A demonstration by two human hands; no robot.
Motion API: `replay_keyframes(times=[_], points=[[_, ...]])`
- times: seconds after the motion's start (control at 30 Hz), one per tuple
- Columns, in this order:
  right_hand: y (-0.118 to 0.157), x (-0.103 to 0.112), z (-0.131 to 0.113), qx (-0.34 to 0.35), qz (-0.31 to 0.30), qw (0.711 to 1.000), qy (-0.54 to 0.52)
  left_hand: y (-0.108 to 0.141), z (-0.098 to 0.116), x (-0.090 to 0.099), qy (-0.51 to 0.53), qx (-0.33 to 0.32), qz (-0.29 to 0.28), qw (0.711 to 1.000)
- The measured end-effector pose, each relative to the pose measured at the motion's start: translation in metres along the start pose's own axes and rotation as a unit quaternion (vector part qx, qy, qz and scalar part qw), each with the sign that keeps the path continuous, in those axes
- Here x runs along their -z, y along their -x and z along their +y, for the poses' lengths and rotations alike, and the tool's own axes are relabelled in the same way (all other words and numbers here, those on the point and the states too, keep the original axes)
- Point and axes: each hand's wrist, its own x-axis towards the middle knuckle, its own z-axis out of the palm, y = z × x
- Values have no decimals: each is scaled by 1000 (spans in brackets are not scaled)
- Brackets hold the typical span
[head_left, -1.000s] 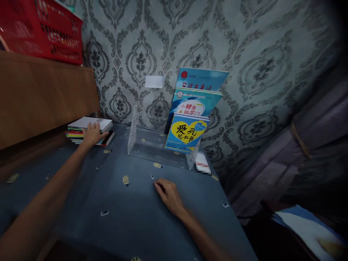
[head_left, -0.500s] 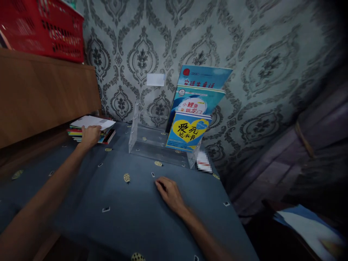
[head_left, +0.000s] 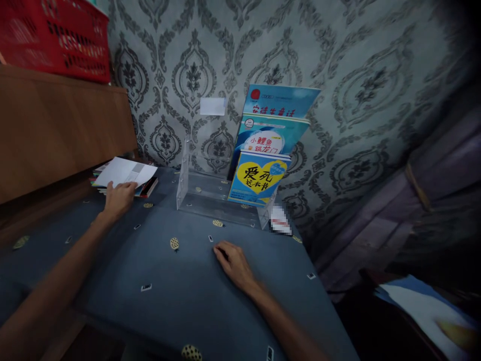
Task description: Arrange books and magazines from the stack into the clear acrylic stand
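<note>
At the left, my left hand [head_left: 119,197] grips the near edge of a white-backed book [head_left: 126,172] on top of a stack of books [head_left: 150,188]. The book tilts slightly over those beneath it, and my thumb is mostly hidden. My right hand [head_left: 233,261] rests on the blue tablecloth with its fingers loosely curled and nothing visible in them. Beyond it stands a clear tiered book rack [head_left: 210,210]. Its right side carries a yellow-heart book [head_left: 259,178], a teal book [head_left: 272,133] and a taller blue book [head_left: 281,99], one behind another.
A wooden cabinet [head_left: 63,125] with a red basket [head_left: 75,45] on it borders the left. Patterned wallpaper backs the table [head_left: 180,301]. A blurred white item [head_left: 280,220] lies beside the rack's right end. A purple curtain [head_left: 391,210] hangs at the right.
My left hand has drawn slightly toward me, and the white-backed book's near edge has risen off the stack. The right hand stays in place; the view shifted a little.
</note>
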Motion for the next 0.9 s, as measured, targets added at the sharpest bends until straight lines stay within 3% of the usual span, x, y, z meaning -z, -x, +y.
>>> replay_keyframes(times=[0.27,0.47,0.9], points=[[0,-1,2,11,-4,1000,-1,27,7,-13,-16,-17,-1,1000],[0,-4,6,4,-9,1000,18,46,16,-23,-31,-69,-64,995],[0,-6,7,15,-5,1000,11,84,40,6,-51,-101,-153,982]])
